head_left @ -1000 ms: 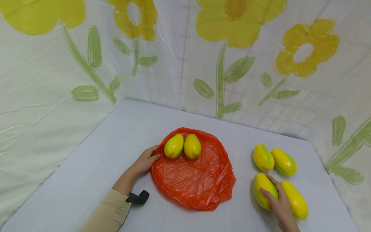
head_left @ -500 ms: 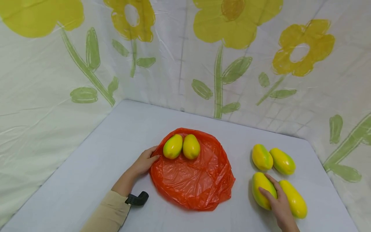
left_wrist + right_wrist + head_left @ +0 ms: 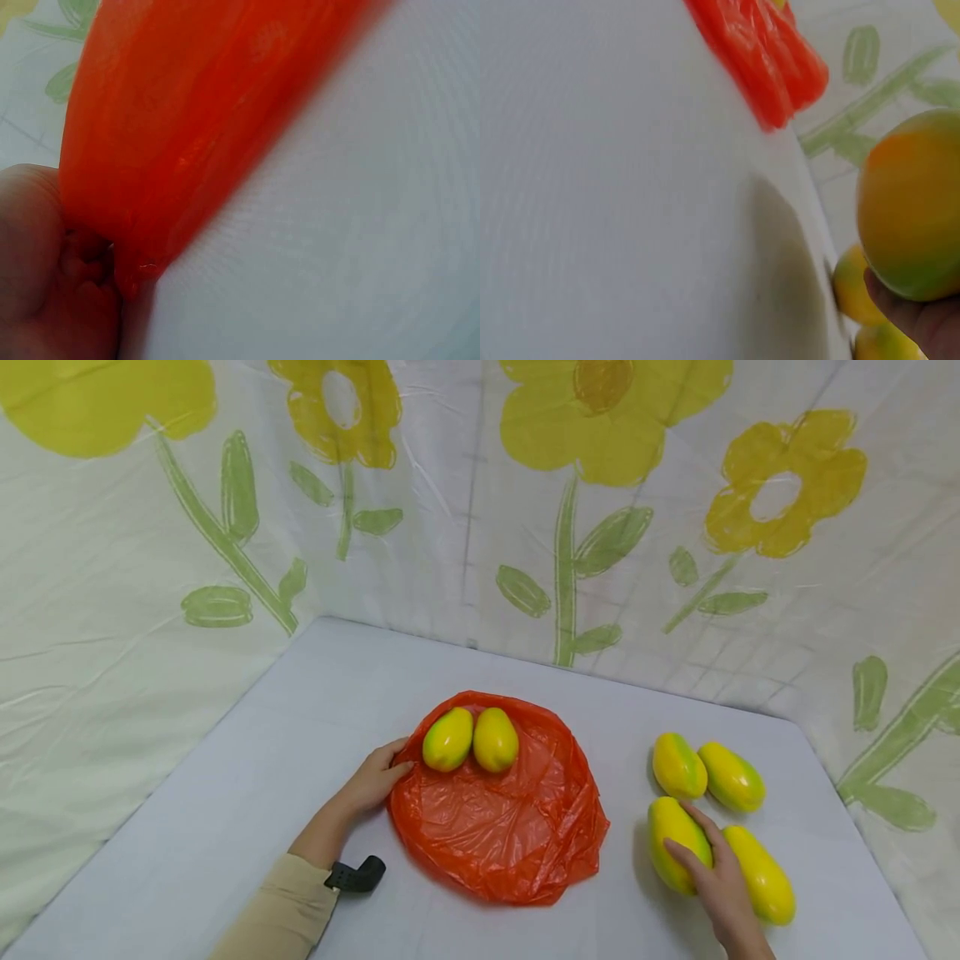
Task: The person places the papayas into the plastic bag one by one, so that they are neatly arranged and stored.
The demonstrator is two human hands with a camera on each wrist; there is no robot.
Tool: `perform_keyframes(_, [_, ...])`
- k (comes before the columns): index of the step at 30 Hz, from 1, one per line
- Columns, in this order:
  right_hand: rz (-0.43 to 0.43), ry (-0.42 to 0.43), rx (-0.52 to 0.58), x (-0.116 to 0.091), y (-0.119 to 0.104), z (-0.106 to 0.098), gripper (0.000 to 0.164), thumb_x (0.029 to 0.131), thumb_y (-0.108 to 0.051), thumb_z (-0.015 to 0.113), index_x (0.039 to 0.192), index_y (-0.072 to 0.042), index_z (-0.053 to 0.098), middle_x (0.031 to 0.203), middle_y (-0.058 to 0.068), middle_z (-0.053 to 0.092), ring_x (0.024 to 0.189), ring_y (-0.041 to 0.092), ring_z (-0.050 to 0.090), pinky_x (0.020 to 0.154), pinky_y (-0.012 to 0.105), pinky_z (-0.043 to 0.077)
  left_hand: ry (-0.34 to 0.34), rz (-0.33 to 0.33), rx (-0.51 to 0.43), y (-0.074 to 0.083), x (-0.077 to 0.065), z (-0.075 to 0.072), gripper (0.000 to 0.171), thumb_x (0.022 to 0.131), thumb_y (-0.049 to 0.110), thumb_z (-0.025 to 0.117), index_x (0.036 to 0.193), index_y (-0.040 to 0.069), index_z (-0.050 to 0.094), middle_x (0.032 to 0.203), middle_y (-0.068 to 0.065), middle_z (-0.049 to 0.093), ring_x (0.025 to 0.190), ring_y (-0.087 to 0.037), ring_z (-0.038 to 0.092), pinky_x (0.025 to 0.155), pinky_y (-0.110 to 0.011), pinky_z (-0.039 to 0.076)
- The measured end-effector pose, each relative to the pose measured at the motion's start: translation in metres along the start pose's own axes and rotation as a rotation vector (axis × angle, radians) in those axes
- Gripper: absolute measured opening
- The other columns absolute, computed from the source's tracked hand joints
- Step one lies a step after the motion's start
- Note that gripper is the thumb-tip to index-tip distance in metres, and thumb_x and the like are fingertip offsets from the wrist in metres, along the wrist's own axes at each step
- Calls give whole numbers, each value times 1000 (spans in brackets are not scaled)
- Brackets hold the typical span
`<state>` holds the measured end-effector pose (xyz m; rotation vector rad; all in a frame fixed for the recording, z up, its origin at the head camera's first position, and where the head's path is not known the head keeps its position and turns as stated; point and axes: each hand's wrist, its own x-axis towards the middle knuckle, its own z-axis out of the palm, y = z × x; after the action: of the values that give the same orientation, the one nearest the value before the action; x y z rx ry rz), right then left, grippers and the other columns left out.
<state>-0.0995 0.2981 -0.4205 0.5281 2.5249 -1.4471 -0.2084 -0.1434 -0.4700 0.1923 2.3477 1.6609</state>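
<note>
A red plastic bag (image 3: 480,843) lies spread with its mouth facing up, and two yellow-green papayas (image 3: 496,740) sit inside at its far left. My left hand (image 3: 377,774) grips the bag's left rim; in the left wrist view the film (image 3: 180,112) runs into my curled fingers. At the right, my right hand (image 3: 720,877) holds a papaya (image 3: 675,843) with the thumb on its near side. In the right wrist view that held papaya (image 3: 911,210) is off the table, with its shadow beneath.
Beside my right hand lies another papaya (image 3: 763,878). Two more, a left papaya (image 3: 678,767) and a right papaya (image 3: 733,777), rest just beyond. The white table (image 3: 300,693) meets a flower-printed curtain (image 3: 450,527) at its back and sides.
My right hand has raised the papaya slightly, moving it a little away from me. The left hand keeps its grip on the bag. The view has shifted slightly.
</note>
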Motion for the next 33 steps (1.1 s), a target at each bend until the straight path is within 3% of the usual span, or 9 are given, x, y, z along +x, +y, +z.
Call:
perform_keyframes(6, [-31,-13,-24,-1,-18,7,78,87,-49,57,150,-30,15,157,13,10,131,37,19,107,60,22,4,1,1,0,0,0,46,97,10,43,142,5,36,143,-16,42,126,-31,47,100,-42,45])
perform_keyframes(12, [-120,-20,-27,4,-34,14,73,89,-44,57,149,-30,18,155,15,13,129,37,23,103,58,29,4,1,5,-2,1,0,46,97,10,44,142,5,37,143,-16,43,124,-30,49,98,-40,47])
perform_keyframes(17, [-229,-12,-25,12,-50,23,68,90,-37,57,148,-29,22,151,13,20,122,31,30,90,39,41,4,10,6,-1,1,0,46,97,10,43,142,5,37,143,-16,42,125,-31,47,99,-42,46])
perform_keyframes(21, [-279,-30,7,21,-63,32,66,90,-33,57,147,-30,24,149,13,24,120,28,31,83,25,42,6,9,-1,-2,0,-1,46,97,11,44,141,5,37,142,-16,43,123,-30,49,98,-41,48])
perform_keyframes(33, [-327,-98,132,49,-96,66,60,92,-25,56,145,-28,29,147,7,31,116,24,36,87,25,40,8,20,-8,0,-1,0,46,96,10,44,141,5,38,142,-16,44,123,-29,50,97,-41,48])
